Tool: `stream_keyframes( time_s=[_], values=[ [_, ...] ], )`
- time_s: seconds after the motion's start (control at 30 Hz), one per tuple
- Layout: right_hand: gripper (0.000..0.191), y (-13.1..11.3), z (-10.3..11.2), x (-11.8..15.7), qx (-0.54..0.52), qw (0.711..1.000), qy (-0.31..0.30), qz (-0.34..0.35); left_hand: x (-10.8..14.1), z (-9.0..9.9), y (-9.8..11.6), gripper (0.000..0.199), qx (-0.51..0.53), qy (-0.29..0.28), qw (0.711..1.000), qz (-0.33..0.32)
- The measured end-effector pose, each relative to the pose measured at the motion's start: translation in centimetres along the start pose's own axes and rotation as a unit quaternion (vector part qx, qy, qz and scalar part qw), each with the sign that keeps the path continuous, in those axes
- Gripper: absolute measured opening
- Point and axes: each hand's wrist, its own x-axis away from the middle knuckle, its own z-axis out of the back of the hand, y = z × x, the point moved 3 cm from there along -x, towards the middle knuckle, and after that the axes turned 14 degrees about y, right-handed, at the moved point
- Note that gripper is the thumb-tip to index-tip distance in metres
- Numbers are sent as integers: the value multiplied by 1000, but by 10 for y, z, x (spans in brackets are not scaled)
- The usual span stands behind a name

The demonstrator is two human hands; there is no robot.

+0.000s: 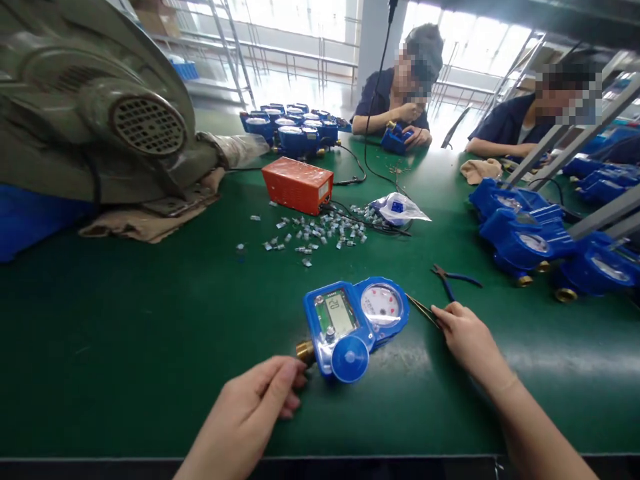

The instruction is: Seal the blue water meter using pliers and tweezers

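Observation:
A blue water meter (pixel 320 320) lies in front of me on the green bench, its small display lit with digits and its round dial face up. My left hand (pixel 260 400) is closed at the brass threaded end (pixel 305 351) on the meter's left, thumb and fingers against it. Between the thumb and fingers of my right hand (pixel 467 337) is a pair of thin tweezers (pixel 423 309), whose tips point at the dial's right edge. Blue-handled pliers (pixel 445 277) lie just beyond that hand.
Small clear-and-metal parts (pixel 320 230) are scattered near an orange box (pixel 297 185) and a plastic bag (pixel 400 208). A large blower (pixel 100 107) stands at left. More blue meters (pixel 525 240) sit at right and others (pixel 295 130) at the back. Two co-workers (pixel 380 100) sit opposite.

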Motion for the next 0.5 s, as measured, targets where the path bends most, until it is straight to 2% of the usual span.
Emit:
stream_keyframes(
  time_s=[0.07,0.13,0.23,0.3,0.33,0.37,0.43,0.47,0.5],
  values=[
    [31,3,0,3,-8,1000,-2,-14,15,-20,-12,45,48,-69,995,60],
    [30,6,3,3,-23,999,8,-35,23,-36,-17,47,87,-103,986,97],
    [26,6,16,3,-60,995,26,-72,27,-49,-17,41,172,-100,968,156],
    [21,-3,29,9,-137,986,30,-93,28,-53,-15,35,261,-73,938,215],
    [18,-12,37,15,-213,971,38,-105,27,-54,-15,33,310,-66,917,243],
    [14,-24,44,21,-309,942,46,-120,27,-55,-14,32,357,-67,892,268],
    [6,-57,55,38,-506,847,72,-148,24,-57,-12,33,437,-90,843,301],
    [3,-77,58,46,-561,810,67,-156,22,-58,-11,33,468,-106,821,310],
    [3,-97,59,55,-588,792,64,-152,21,-60,-11,35,492,-121,803,313]
  ],
)
